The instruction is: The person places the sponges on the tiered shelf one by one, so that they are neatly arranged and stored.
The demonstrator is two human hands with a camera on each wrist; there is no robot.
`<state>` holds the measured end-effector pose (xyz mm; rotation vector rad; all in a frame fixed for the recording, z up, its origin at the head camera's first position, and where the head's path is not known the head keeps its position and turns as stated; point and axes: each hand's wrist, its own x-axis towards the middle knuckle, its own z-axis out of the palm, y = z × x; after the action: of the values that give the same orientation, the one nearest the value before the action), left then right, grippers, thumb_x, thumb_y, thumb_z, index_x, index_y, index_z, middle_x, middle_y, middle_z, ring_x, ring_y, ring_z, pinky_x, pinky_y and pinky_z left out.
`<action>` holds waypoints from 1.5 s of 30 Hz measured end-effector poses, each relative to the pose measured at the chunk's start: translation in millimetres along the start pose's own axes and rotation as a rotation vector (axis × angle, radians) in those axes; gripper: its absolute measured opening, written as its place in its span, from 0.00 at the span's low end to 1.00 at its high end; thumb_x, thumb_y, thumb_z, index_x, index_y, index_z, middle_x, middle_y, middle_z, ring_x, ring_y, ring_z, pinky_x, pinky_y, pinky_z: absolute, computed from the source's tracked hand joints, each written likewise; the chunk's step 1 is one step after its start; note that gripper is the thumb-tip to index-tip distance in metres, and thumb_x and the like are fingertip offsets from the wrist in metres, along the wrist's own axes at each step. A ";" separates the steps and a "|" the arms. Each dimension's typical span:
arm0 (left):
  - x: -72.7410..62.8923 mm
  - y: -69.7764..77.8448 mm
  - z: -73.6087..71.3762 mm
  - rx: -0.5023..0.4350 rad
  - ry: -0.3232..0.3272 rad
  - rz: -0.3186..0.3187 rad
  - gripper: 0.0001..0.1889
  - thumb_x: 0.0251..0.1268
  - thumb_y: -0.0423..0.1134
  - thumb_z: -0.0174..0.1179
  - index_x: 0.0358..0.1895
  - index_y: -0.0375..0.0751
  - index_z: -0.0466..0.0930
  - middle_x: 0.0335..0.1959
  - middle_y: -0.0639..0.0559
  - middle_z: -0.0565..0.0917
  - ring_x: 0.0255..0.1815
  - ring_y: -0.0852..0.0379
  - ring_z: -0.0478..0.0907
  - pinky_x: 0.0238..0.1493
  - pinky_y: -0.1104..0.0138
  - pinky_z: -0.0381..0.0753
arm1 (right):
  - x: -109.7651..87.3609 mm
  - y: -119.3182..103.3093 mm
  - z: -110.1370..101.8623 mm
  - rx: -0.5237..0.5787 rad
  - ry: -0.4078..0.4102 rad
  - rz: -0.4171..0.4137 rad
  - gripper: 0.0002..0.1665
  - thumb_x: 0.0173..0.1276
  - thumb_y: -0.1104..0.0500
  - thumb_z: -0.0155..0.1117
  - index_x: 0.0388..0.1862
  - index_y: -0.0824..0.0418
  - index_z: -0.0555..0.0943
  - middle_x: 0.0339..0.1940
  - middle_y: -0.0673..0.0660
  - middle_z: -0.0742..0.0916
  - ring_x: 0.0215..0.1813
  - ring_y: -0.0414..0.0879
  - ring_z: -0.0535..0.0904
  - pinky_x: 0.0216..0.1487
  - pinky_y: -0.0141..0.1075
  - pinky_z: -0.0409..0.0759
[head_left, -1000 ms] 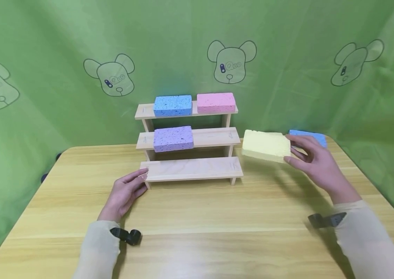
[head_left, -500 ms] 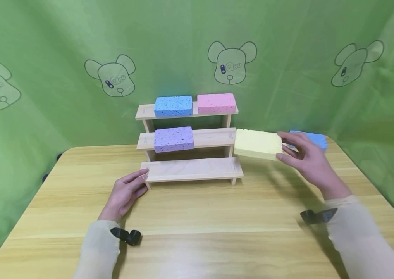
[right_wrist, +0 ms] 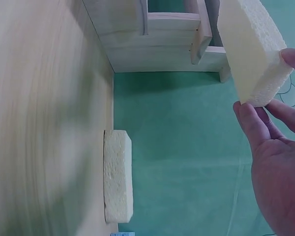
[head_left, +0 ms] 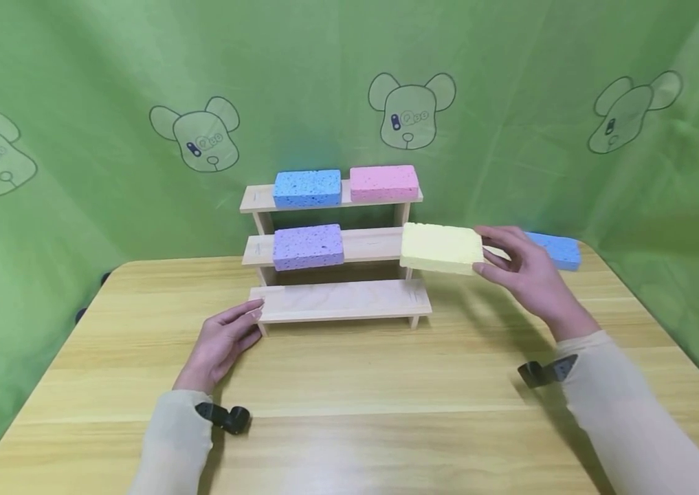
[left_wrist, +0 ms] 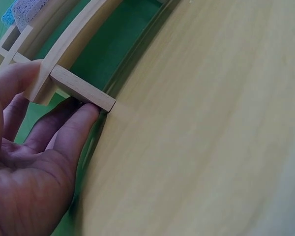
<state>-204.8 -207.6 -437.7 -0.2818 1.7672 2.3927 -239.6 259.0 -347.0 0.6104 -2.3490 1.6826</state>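
Observation:
A pale yellow sponge is pinched at its right end by my right hand, thumb at the front and fingers behind. It is held up in the air and overlaps the right end of the middle tier in the head view. My left hand grips the left end of the bottom tier of a three-step wooden rack, with fingertips at its leg. On the middle tier lies a purple sponge. The top tier bears a blue sponge and a pink sponge.
Another blue sponge lies at the table's back right corner. Beside it, a second pale yellow sponge rests on the wooden table, mostly hidden by my right hand in the head view. A green curtain hangs behind.
My right hand has carried the yellow sponge leftward, from right of the rack to in front of the middle tier's right end. The left hand stays at the rack.

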 end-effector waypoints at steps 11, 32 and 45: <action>-1.8 2.8 -2.9 -0.006 -0.006 -0.005 0.21 0.67 0.30 0.62 0.63 0.32 0.75 0.71 0.39 0.66 0.57 0.50 0.78 0.60 0.60 0.78 | 8.1 1.6 12.5 0.029 -0.019 0.003 0.33 0.65 0.72 0.65 0.69 0.73 0.68 0.62 0.60 0.71 0.65 0.48 0.68 0.65 0.32 0.71; 1.2 0.7 -2.3 -0.019 -0.003 0.006 0.20 0.67 0.30 0.63 0.61 0.34 0.78 0.69 0.37 0.67 0.55 0.51 0.79 0.59 0.60 0.78 | 31.5 -2.9 30.8 0.085 -0.057 0.027 0.34 0.64 0.71 0.68 0.68 0.71 0.69 0.64 0.60 0.71 0.68 0.55 0.68 0.65 0.37 0.71; 1.7 -1.2 -0.6 -0.020 -0.004 -0.003 0.16 0.66 0.31 0.63 0.57 0.38 0.82 0.70 0.39 0.67 0.55 0.51 0.80 0.59 0.60 0.78 | 35.8 -1.6 38.5 0.084 -0.074 0.039 0.34 0.64 0.69 0.69 0.69 0.69 0.70 0.64 0.60 0.72 0.67 0.54 0.68 0.65 0.32 0.71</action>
<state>-206.1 -207.8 -439.3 -0.2817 1.7408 2.4080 -267.7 214.7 -344.9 0.6568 -2.3649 1.8142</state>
